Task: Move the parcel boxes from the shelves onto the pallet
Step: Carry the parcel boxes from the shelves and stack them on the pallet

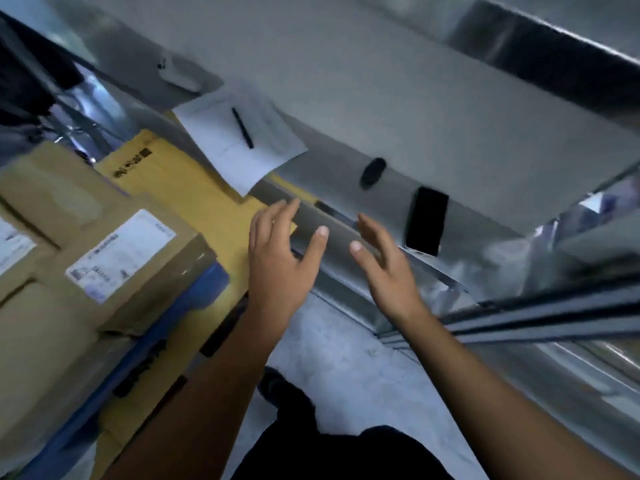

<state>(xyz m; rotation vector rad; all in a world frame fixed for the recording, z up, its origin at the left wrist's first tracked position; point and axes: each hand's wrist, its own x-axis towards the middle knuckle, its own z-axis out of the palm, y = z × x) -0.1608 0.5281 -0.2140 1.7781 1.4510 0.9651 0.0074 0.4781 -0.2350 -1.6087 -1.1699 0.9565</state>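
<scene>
Several brown parcel boxes (114,268) with white labels are stacked at the left on a blue pallet (173,327), which is covered by a yellow cardboard sheet (194,199). My left hand (280,258) hovers open over the sheet's right edge, holding nothing. My right hand (384,271) is open beside it, above the front edge of a grey metal table (398,109). Both hands are empty, fingers spread. The picture is motion-blurred.
On the grey table lie a sheet of paper (239,136) with a black pen (242,128), a black phone (426,221), a small dark oval object (373,172) and a white device (178,76). Grey floor (346,368) lies below, with my dark clothing at the bottom.
</scene>
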